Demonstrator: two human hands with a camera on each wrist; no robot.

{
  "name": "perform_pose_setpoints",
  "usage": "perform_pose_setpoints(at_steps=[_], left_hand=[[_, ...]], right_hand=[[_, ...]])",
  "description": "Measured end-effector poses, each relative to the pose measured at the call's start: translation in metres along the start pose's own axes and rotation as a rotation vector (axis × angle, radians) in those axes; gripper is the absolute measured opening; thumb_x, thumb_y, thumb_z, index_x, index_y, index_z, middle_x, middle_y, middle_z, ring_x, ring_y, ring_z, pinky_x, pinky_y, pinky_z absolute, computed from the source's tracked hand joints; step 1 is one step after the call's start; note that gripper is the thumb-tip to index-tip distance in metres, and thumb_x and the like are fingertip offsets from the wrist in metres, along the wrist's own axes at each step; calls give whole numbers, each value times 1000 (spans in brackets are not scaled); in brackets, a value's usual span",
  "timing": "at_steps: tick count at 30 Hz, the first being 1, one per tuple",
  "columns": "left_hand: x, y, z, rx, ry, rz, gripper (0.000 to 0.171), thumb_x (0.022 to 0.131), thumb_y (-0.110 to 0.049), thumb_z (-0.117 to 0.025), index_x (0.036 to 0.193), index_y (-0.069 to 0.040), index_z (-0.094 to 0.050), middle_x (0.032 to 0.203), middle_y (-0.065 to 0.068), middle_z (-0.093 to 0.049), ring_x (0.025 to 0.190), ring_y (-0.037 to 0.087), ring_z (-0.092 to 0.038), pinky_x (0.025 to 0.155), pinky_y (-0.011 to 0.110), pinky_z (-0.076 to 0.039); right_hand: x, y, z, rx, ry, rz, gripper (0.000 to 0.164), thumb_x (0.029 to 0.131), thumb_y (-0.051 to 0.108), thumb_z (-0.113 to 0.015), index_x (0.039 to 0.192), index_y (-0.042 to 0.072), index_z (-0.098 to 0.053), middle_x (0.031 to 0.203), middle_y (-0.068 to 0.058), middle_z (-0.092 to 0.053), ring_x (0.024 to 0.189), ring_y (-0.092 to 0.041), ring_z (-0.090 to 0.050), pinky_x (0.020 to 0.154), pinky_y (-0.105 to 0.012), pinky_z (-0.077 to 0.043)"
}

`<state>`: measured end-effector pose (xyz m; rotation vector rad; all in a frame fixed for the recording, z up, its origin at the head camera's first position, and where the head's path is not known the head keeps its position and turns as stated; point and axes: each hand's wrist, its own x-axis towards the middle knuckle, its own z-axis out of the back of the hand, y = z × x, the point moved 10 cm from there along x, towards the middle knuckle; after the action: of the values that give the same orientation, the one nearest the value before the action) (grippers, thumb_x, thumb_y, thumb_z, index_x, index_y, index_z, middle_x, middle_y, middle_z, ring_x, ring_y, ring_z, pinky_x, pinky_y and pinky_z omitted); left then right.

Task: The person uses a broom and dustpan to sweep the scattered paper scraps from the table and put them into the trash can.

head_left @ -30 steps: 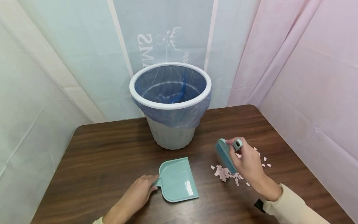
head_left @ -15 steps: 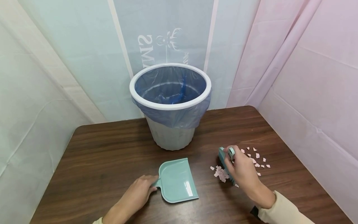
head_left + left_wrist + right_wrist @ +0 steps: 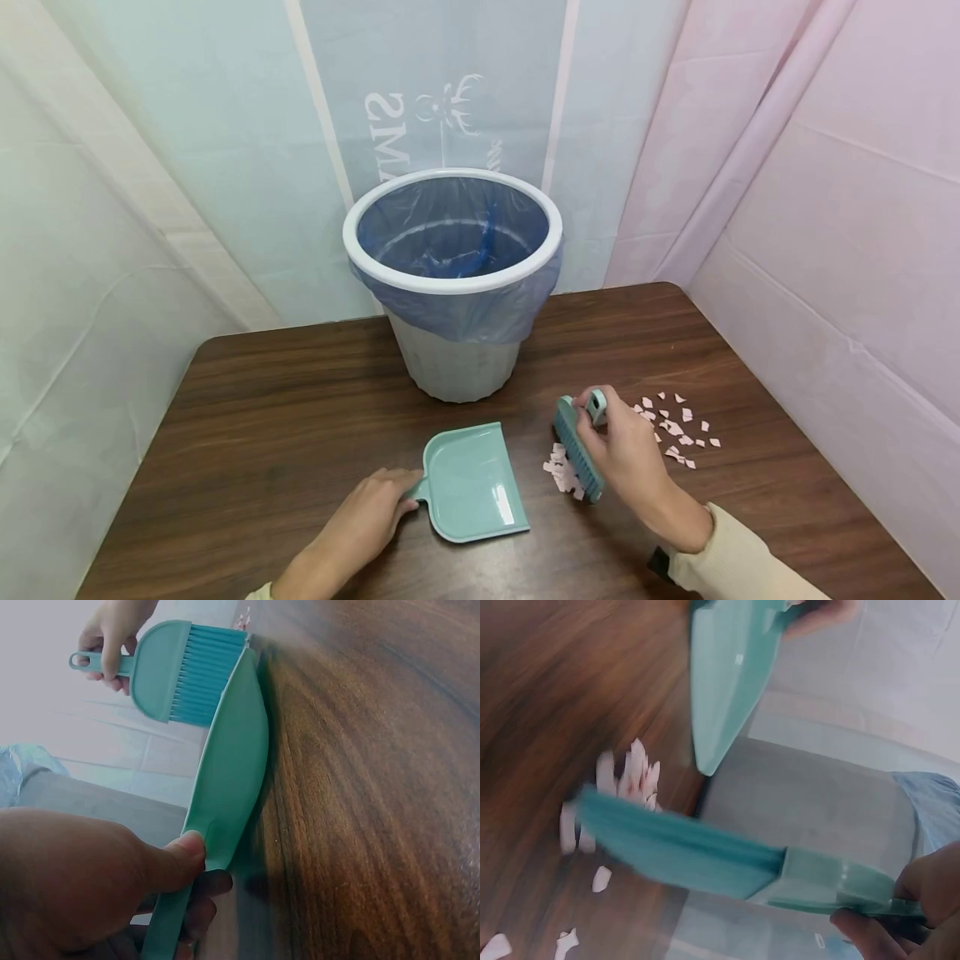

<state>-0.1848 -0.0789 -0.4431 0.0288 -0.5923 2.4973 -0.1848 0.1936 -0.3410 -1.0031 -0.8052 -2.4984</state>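
My left hand (image 3: 367,512) grips the handle of a teal dustpan (image 3: 472,483) that lies on the table, its straight lip facing right. In the left wrist view the thumb presses on top of the handle. My right hand (image 3: 628,446) holds a small teal hand brush (image 3: 576,446) by its handle, bristles down at the tabletop. Pale pink paper scraps (image 3: 558,469) are bunched at the brush's left side, between it and the dustpan lip. Other loose scraps (image 3: 671,427) lie scattered to the right of the right hand.
A white trash bin (image 3: 457,358) lined with a blue plastic bag (image 3: 465,312) stands at the back of the dark wooden table (image 3: 277,417). Pale fabric walls (image 3: 847,275) close in the table at the back and both sides.
The right hand has lowered the brush to the table and swept left, pushing the bunched scraps closer to the dustpan. The left hand and dustpan have stayed in place.
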Motion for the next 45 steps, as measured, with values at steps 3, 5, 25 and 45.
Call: perform_pose_setpoints(at_steps=[3, 5, 25, 45], left_hand=[[0, 1, 0, -2, 7, -4, 34, 83, -11, -69, 115, -1, -64, 111, 12, -66, 104, 25, -62, 91, 45, -47], [1, 1, 0, -7, 12, -6, 34, 83, -11, -69, 115, -1, -64, 111, 12, -66, 104, 25, -62, 92, 46, -46], [4, 2, 0, 5, 12, 0, 32, 83, -12, -69, 114, -4, -65, 110, 8, -67, 99, 22, -62, 83, 39, -51], [4, 3, 3, -18, 21, -1, 36, 81, -11, -70, 115, -1, -64, 111, 11, -66, 104, 23, -62, 92, 46, -46]], right_hand=[[5, -1, 1, 69, 1, -28, 23, 76, -9, -66, 93, 5, -58, 83, -1, -67, 68, -11, -64, 55, -13, -50], [10, -2, 2, 114, 2, -28, 22, 77, -10, -66, 93, 4, -58, 86, -2, -68, 70, -12, -65, 57, -12, -50], [9, -10, -37, 441, 385, 149, 26, 84, -6, -64, 101, 14, -60, 101, 1, -69, 93, -12, -65, 73, -15, -50], [17, 4, -22, 846, 646, 95, 22, 87, -12, -56, 98, 8, -57, 93, -8, -67, 89, -22, -67, 63, -33, -55]])
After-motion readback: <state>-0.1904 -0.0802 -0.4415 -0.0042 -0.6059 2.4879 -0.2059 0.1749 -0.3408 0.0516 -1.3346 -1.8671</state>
